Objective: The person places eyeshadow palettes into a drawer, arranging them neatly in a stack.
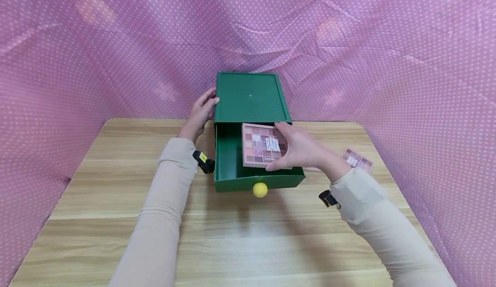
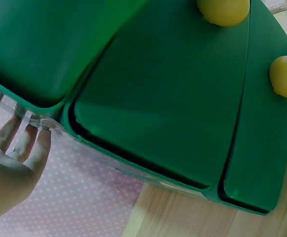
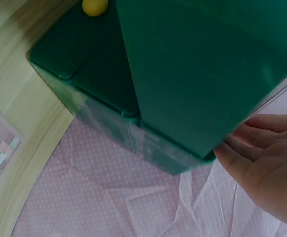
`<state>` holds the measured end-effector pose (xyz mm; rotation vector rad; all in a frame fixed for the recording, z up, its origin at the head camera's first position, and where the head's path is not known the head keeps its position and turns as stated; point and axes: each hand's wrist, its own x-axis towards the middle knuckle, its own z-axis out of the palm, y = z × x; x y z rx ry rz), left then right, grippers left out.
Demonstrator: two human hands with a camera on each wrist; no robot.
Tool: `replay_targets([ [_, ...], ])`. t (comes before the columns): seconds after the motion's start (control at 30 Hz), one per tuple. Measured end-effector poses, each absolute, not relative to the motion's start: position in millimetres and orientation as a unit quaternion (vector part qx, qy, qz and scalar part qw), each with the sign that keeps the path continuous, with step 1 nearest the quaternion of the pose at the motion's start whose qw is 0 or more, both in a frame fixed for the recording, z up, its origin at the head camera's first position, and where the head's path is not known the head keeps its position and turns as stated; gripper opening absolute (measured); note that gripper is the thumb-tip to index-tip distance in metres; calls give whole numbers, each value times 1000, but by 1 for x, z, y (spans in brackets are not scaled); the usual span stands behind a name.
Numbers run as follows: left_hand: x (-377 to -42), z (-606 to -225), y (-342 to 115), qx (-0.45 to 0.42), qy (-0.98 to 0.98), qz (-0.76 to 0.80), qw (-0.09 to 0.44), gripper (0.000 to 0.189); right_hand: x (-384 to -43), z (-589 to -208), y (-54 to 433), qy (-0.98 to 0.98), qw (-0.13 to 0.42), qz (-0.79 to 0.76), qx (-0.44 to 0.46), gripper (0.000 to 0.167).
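Observation:
A green drawer cabinet stands at the back of the table, its top drawer pulled out and showing a yellow ball knob. My right hand grips a pink eyeshadow palette by its right side, thumb at the near edge and fingers at the far one. The palette is over the drawer opening, with "BACK" printed on its lid. Against the cabinet's left side, near the top, my left hand rests with extended fingertips touching the clear side wall.
Below the open drawer are two closed drawers with yellow knobs. Another eyeshadow palette lies on the wooden table to the right, and a pale edge shows beside my right wrist. Pink dotted cloth hangs behind and along both sides.

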<state>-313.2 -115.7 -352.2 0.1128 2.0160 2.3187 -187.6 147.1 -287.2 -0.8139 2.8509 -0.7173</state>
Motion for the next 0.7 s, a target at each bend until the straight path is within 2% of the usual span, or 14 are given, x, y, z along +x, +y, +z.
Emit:
replay_targets([
  [0.13,-316,-351,-117,37,660,750,36,46,-191,-291,134,937,45,-213,-273,99],
  [0.4,-322,-350,-119,35,664,746,37,46,-197,-301,112,946,61,-169,-270,110],
  [0.7,-328,-354,-120,38,654,755,38,45,-202,-309,96,955,62,-105,-270,102],
])
